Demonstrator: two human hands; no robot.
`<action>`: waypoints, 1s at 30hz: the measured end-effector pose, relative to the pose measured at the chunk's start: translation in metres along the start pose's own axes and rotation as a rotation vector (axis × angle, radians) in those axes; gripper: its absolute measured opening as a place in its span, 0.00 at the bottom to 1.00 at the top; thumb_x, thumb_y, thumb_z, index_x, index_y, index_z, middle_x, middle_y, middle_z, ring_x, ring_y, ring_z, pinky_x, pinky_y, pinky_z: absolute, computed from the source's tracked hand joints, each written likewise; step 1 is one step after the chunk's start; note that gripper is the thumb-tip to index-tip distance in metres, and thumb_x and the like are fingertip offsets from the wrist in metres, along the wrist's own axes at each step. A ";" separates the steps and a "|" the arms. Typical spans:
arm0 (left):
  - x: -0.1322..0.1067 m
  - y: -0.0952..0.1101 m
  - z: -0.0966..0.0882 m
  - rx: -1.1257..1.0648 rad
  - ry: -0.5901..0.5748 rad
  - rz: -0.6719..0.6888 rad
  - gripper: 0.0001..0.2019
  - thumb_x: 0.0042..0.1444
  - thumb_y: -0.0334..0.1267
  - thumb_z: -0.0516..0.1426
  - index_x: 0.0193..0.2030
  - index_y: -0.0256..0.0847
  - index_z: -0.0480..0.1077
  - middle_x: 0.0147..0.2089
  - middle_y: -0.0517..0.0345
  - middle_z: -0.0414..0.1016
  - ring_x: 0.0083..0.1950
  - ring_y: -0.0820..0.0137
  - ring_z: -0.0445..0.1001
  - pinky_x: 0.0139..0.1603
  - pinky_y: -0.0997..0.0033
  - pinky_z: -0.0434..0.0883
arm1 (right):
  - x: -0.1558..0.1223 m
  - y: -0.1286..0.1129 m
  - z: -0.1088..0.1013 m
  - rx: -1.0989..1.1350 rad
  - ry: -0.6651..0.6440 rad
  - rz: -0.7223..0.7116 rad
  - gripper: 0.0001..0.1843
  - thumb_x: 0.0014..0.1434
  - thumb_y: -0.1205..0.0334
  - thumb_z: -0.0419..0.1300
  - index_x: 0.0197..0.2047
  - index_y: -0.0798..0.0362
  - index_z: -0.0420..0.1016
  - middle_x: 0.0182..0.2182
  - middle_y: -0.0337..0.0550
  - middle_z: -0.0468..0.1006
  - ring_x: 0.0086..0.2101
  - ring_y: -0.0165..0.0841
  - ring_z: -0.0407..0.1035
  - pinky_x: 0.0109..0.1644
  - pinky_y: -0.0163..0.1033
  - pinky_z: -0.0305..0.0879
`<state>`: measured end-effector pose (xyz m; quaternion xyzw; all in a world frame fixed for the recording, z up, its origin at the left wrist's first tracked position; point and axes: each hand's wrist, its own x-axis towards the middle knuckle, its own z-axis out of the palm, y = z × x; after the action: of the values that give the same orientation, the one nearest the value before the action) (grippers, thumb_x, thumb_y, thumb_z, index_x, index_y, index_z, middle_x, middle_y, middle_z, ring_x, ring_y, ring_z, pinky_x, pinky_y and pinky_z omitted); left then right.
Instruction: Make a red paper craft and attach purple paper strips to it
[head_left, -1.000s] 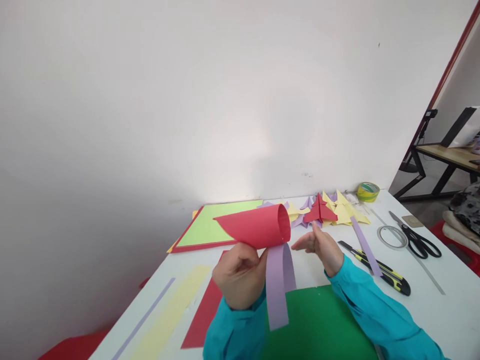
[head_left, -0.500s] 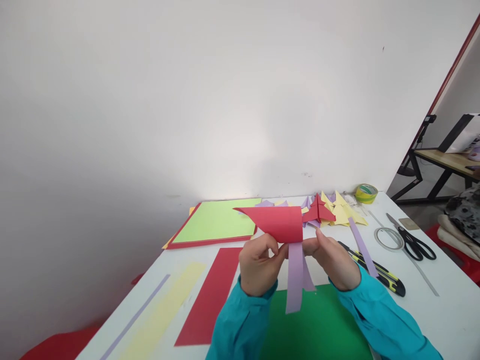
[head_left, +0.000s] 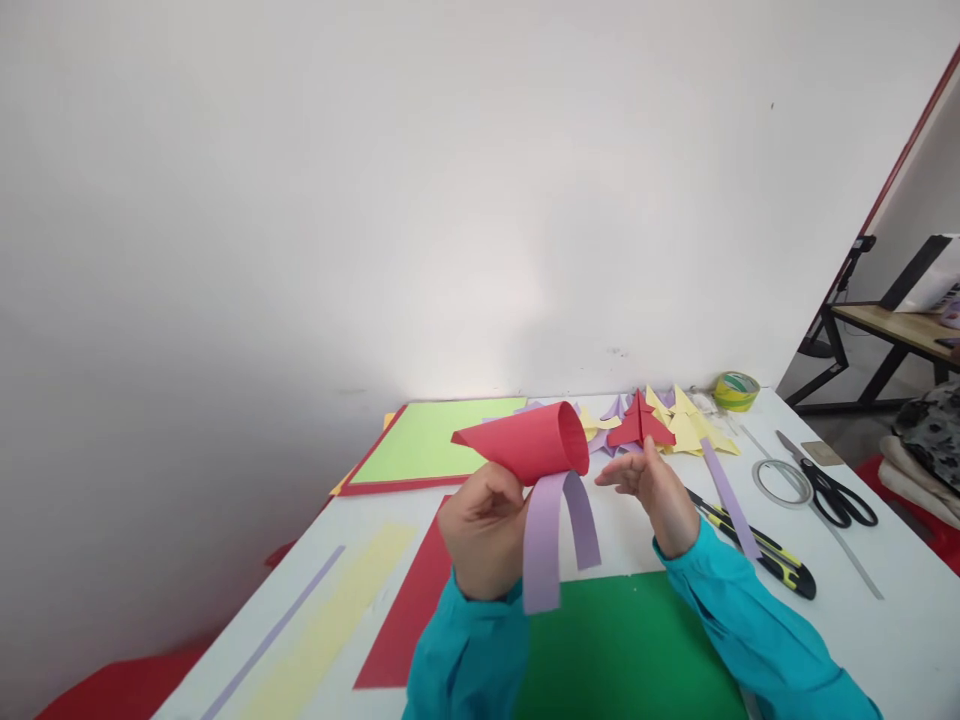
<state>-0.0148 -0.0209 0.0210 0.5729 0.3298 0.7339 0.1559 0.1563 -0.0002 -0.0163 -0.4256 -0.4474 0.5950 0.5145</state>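
Observation:
My left hand [head_left: 486,530] is closed on a red paper tube [head_left: 525,440], gripping it from below. One end of the tube is an open round mouth facing right; the other tapers to a slanted point on the left. Under the mouth, a bent purple paper strip [head_left: 544,545] hangs as an arch with both ends down. How the strip joins the tube is hidden from this angle. Apart from the tube, to its right, my right hand [head_left: 660,492] is open with fingers extended and nothing in it.
Below the hands lies a green sheet [head_left: 630,650]. On the right are a utility knife [head_left: 787,572], scissors [head_left: 829,490], a tape roll [head_left: 781,482] and a purple strip [head_left: 729,498]. Folded paper planes [head_left: 641,422] sit at the back. A red strip [head_left: 405,620] and light green paper [head_left: 427,440] lie left.
My right hand has let go and moved right, away from the paper. My left hand has shifted left and turned the tube, so its round mouth and the strip's arch now show.

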 end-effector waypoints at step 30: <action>-0.010 0.003 0.015 0.285 -0.172 0.408 0.18 0.42 0.23 0.61 0.15 0.39 0.55 0.15 0.70 0.58 0.16 0.82 0.55 0.14 0.79 0.52 | -0.006 -0.008 -0.002 0.436 -0.440 0.391 0.36 0.62 0.42 0.38 0.37 0.60 0.79 0.27 0.49 0.79 0.29 0.33 0.69 0.44 0.40 0.58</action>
<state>0.0029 -0.0244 0.0171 0.7040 0.2930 0.6450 -0.0501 0.1609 -0.0051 -0.0085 -0.2452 -0.3199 0.8409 0.3612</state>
